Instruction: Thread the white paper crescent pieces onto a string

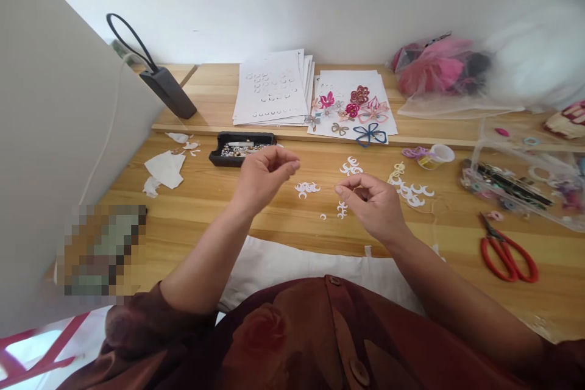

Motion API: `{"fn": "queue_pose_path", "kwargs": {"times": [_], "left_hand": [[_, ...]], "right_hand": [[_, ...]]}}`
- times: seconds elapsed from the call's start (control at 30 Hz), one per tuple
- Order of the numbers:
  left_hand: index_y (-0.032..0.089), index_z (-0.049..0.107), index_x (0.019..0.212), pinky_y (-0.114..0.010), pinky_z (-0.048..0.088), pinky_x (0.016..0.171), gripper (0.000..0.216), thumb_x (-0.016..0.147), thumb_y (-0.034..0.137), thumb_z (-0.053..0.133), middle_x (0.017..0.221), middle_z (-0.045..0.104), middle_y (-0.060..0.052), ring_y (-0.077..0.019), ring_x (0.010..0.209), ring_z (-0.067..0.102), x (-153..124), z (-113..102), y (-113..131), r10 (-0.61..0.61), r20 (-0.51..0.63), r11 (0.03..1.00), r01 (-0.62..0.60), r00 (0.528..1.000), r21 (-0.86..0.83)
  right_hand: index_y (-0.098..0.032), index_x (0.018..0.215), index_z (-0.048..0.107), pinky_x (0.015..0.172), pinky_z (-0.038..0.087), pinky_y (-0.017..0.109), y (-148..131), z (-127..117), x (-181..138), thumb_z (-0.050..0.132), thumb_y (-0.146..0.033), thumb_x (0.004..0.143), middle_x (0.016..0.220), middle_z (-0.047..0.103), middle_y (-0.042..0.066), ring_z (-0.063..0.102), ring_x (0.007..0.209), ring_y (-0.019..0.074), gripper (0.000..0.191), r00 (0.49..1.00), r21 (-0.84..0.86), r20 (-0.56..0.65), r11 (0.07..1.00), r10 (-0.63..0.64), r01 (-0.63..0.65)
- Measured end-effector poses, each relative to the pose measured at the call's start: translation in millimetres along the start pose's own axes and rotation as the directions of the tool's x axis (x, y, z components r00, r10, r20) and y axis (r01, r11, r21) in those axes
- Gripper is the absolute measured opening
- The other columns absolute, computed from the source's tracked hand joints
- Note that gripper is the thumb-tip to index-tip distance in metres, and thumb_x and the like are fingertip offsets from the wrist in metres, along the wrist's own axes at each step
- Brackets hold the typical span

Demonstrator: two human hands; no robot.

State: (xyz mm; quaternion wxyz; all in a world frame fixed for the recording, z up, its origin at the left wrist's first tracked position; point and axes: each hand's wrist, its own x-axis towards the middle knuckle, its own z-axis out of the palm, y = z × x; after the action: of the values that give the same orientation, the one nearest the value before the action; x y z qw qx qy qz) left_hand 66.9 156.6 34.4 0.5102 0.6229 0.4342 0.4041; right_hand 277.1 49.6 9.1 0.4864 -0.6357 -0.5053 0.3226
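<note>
My left hand (265, 180) hovers over the wooden table (192, 225), its thumb and fingertips pinched close together. My right hand (372, 207) faces it, also pinched, a little farther from me. Nothing held shows clearly in either hand, though a tiny piece could be hidden between the fingertips. Small white curled paper cut-outs (307, 189) lie on the table between the hands, with others (351, 166) just beyond them. More cut-outs (414, 193) lie to the right of my right hand. A black tray of beads (240, 158) sits just beyond my left hand.
Stacked punched white sheets (272, 88) and a sheet of coloured flower shapes (351, 109) lie on a raised shelf. Red-handled scissors (507, 256) and a clear plastic organiser box (516, 180) are at right. White paper scraps (164, 167) lie at left, beside a grey partition (59, 134).
</note>
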Motion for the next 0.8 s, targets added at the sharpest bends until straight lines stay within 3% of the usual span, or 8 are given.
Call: {"fn": "queue_pose_path", "kwargs": {"times": [0.13, 0.27, 0.4, 0.57, 0.7, 0.8], "left_hand": [[0.018, 0.081, 0.09, -0.024, 0.053, 0.068, 0.015, 0.08, 0.029, 0.082, 0.083, 0.079, -0.004, -0.0125, 0.072, 0.067, -27.0, 30.5, 17.1, 0.072, 0.139, 0.996, -0.063, 0.988, -0.067], [0.018, 0.082, 0.091, -0.026, 0.057, 0.073, 0.013, 0.082, 0.027, 0.08, 0.089, 0.082, -0.006, -0.0151, 0.079, 0.073, -44.6, 50.9, 9.7, 0.054, 0.21, 0.994, -0.032, 0.976, -0.108], [0.017, 0.079, 0.093, -0.027, 0.059, 0.075, 0.016, 0.081, 0.028, 0.081, 0.091, 0.081, -0.006, -0.0161, 0.081, 0.074, -50.7, 60.2, -2.5, 0.028, 0.21, 0.993, -0.004, 0.977, -0.114], [0.017, 0.077, 0.089, -0.024, 0.054, 0.067, 0.009, 0.085, 0.026, 0.076, 0.085, 0.078, -0.005, -0.0127, 0.073, 0.069, -49.4, 61.9, -12.9, 0.054, 0.206, 0.997, -0.042, 0.977, -0.064], [0.019, 0.079, 0.087, -0.024, 0.054, 0.068, 0.005, 0.087, 0.022, 0.075, 0.095, 0.077, -0.007, -0.0151, 0.084, 0.07, -49.5, 60.1, -18.2, 0.186, 0.15, 0.979, -0.197, 0.971, 0.062], [0.019, 0.08, 0.086, -0.025, 0.055, 0.069, 0.008, 0.089, 0.018, 0.073, 0.107, 0.078, -0.01, -0.0153, 0.087, 0.072, -51.0, 59.2, -20.7, 0.316, 0.166, 0.926, -0.341, 0.934, 0.159]], "right_hand": [[-0.02, 0.082, 0.073, 0.051, 0.032, 0.027, -12.3, -8.0, -6.5, 0.072, -0.036, 0.085, 0.069, 0.064, -0.001, 0.041, 0.052, 0.0093, 0.017, 0.998, -0.061, -0.034, 0.997, -0.043, 0.041], [-0.019, 0.083, 0.075, 0.052, 0.033, 0.028, -14.8, -12.1, -18.3, 0.072, -0.034, 0.086, 0.069, 0.065, 0.0, 0.042, 0.053, 0.0096, 0.016, 0.997, -0.082, -0.065, 0.996, -0.049, 0.043], [-0.019, 0.084, 0.077, 0.053, 0.032, 0.029, -6.1, -9.4, -27.7, 0.072, -0.033, 0.087, 0.071, 0.066, 0.0, 0.042, 0.054, 0.0098, 0.015, 0.995, -0.039, -0.082, 0.997, -0.063, 0.06], [-0.019, 0.084, 0.077, 0.052, 0.033, 0.029, 7.3, -6.2, -27.9, 0.074, -0.035, 0.086, 0.07, 0.068, 0.0, 0.043, 0.053, 0.0099, 0.016, 0.993, 0.032, -0.111, 0.999, -0.035, 0.039], [-0.019, 0.083, 0.076, 0.053, 0.035, 0.03, 13.6, -5.1, -24.8, 0.075, -0.035, 0.085, 0.068, 0.068, 0.0, 0.045, 0.054, 0.0106, 0.016, 0.993, 0.054, -0.116, 0.998, -0.01, 0.016], [-0.019, 0.083, 0.077, 0.053, 0.034, 0.03, 15.9, -3.6, -25.0, 0.075, -0.036, 0.086, 0.068, 0.068, 0.0, 0.046, 0.054, 0.0109, 0.017, 0.997, 0.079, -0.081, 0.997, 0.004, 0.002]]}}
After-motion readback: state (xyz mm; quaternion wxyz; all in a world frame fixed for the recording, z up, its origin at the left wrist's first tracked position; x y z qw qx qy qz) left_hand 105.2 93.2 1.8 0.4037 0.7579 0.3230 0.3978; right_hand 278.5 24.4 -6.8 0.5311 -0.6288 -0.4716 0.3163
